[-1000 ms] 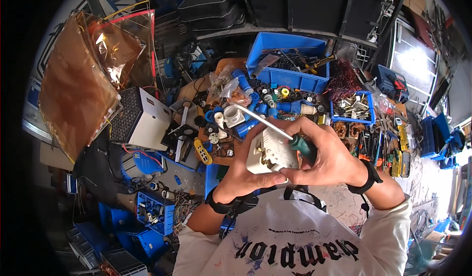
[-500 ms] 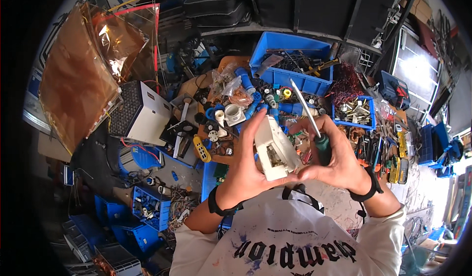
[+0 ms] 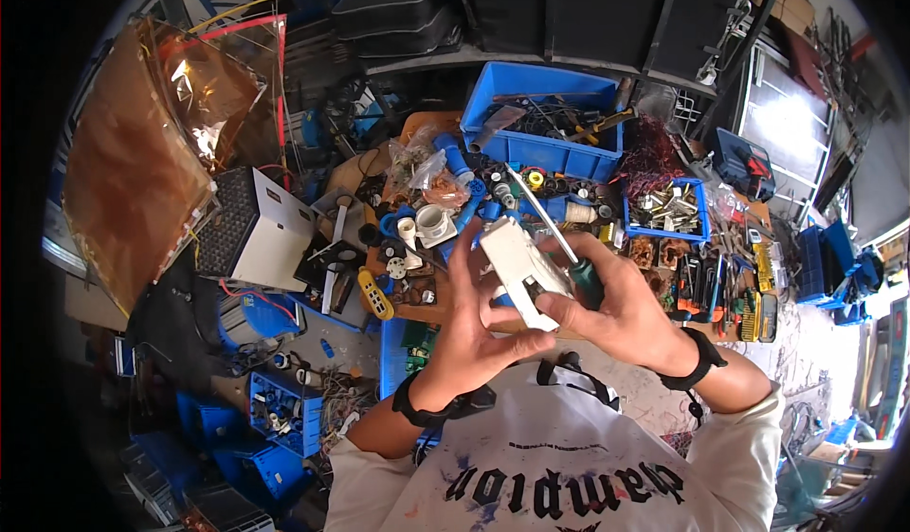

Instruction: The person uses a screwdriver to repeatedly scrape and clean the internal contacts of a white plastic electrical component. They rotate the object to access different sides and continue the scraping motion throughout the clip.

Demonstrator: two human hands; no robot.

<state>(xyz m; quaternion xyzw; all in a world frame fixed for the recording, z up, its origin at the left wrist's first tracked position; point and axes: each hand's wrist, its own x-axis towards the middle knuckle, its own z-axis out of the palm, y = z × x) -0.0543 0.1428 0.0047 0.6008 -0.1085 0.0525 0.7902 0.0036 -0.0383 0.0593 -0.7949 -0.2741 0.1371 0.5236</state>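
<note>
A boxy off-white plastic housing (image 3: 513, 253) is held up in front of my chest, partly covered by my fingers. My left hand (image 3: 471, 319) grips it from the left, with the thumb along its lower end. In my right hand (image 3: 621, 316) is a screwdriver (image 3: 542, 210), its green handle in the curled fingers and its long pale shaft slanting up and left behind the housing. The right thumb presses on the housing's right side, near a dark opening. What lies inside that opening is hard to make out.
Beyond my hands, a cluttered workbench holds a large blue crate (image 3: 559, 158) of tools, a smaller blue bin (image 3: 706, 234) of metal parts, white pipe fittings (image 3: 436, 227) and a yellow multi-button device (image 3: 375, 293). Hand tools (image 3: 706, 286) lie at the right. A white-and-black box (image 3: 275, 238) stands left.
The housing has turned in my hands, its opening now mostly covered. My right thumb has moved up onto its side. The screwdriver has shifted left and leans further over.
</note>
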